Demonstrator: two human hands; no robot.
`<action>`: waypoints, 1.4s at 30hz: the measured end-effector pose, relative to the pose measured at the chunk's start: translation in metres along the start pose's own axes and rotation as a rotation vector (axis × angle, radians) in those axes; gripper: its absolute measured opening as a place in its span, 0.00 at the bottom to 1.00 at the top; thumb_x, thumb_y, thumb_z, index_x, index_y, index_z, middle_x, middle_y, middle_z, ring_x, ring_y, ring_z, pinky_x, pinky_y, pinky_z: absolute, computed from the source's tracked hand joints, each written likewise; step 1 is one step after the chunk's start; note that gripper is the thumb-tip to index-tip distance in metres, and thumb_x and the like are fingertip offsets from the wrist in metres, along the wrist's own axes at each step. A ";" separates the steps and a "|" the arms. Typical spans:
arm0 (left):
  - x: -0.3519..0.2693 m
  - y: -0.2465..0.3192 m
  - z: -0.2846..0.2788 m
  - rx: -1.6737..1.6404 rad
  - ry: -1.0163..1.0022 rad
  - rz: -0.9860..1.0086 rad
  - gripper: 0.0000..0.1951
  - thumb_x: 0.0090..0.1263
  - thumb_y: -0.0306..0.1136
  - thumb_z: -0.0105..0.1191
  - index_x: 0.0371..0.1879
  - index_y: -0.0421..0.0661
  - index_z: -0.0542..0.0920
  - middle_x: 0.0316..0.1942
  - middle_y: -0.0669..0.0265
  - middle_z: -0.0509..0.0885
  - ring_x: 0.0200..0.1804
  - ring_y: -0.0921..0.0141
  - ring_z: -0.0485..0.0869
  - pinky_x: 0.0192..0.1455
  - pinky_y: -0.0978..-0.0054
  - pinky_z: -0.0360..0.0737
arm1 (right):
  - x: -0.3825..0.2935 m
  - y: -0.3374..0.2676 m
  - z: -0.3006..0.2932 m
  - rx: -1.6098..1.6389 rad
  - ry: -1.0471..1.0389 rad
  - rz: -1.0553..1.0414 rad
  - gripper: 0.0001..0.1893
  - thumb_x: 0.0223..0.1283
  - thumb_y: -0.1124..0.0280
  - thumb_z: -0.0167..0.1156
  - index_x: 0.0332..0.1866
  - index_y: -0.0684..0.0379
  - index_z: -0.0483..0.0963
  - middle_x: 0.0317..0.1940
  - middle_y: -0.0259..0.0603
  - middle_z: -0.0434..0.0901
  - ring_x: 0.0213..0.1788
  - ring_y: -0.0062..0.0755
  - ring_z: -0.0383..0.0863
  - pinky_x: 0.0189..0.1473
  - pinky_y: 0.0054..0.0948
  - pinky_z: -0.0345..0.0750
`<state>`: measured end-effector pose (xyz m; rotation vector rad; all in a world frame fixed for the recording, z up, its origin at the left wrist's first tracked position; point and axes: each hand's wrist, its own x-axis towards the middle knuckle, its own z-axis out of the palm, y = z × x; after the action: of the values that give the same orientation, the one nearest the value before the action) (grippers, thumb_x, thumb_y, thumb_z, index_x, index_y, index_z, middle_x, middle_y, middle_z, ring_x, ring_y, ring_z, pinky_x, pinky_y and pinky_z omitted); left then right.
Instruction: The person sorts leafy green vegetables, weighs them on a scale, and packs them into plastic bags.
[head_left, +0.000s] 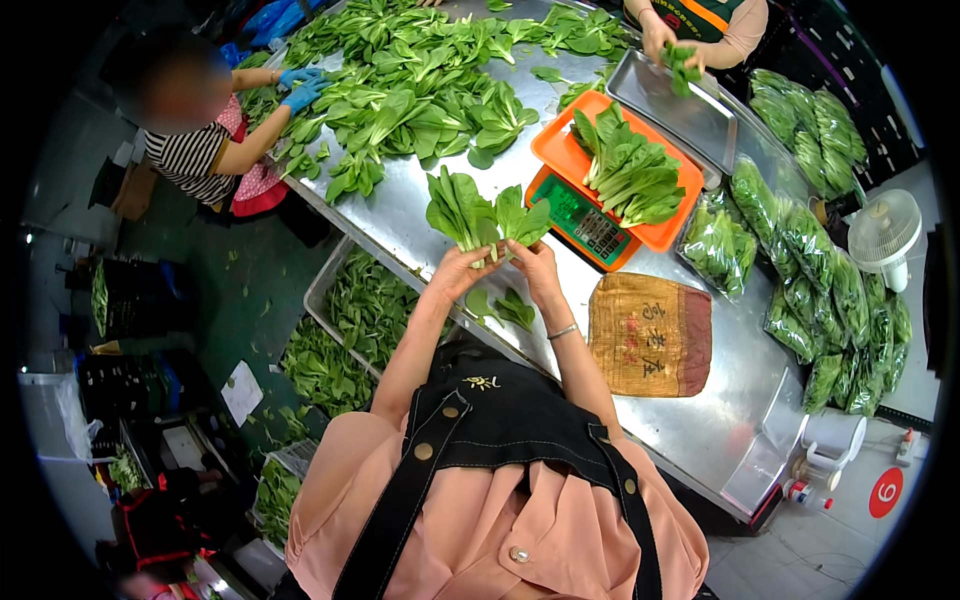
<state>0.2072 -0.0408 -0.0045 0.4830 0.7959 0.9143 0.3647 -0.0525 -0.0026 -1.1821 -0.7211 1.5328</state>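
My left hand (466, 271) grips a bunch of leafy greens (459, 210) by the pale stems, leaves pointing away from me. Close beside it, my right hand (534, 264) pinches a smaller leafy stalk (519, 214); the fingertips of both hands nearly meet. Below them, a few loose leaves (514, 309) lie on the metal table (559, 345). To the right of my hands stands an orange digital scale (581, 217) with a lit green display. Its orange tray (679, 217) bears a bundle of greens (626, 169), stems towards me.
A heap of loose greens (420, 90) covers the table's far left. Bagged greens (817, 277) pile up at right beside a white fan (885, 229). A woven mat (649, 334) lies near my right arm. Crates of greens (367, 300) stand below the left edge. Two co-workers handle greens, one wearing blue gloves (304, 90).
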 end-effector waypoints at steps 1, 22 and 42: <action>0.001 -0.003 0.000 0.030 0.026 0.006 0.16 0.61 0.25 0.52 0.48 0.38 0.69 0.44 0.58 0.77 0.43 0.66 0.79 0.44 0.69 0.79 | 0.000 0.000 0.001 -0.092 0.011 -0.002 0.13 0.53 0.67 0.61 0.41 0.62 0.74 0.34 0.33 0.77 0.33 0.18 0.73 0.37 0.20 0.70; 0.034 0.057 0.072 0.288 -0.219 0.213 0.14 0.63 0.25 0.49 0.48 0.37 0.69 0.45 0.59 0.76 0.45 0.64 0.79 0.48 0.69 0.80 | -0.002 -0.050 -0.012 0.054 0.123 -0.391 0.14 0.57 0.68 0.56 0.45 0.66 0.70 0.38 0.39 0.78 0.37 0.23 0.77 0.41 0.23 0.73; 0.043 0.026 0.072 0.095 -0.082 0.092 0.13 0.60 0.23 0.52 0.44 0.43 0.72 0.42 0.65 0.77 0.42 0.71 0.77 0.42 0.73 0.78 | -0.001 -0.062 -0.019 -0.055 0.215 -0.391 0.12 0.53 0.65 0.60 0.33 0.66 0.75 0.23 0.31 0.75 0.24 0.15 0.67 0.29 0.18 0.67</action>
<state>0.2654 0.0064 0.0408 0.6412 0.7495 0.9386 0.4045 -0.0376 0.0460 -1.1466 -0.7985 1.0510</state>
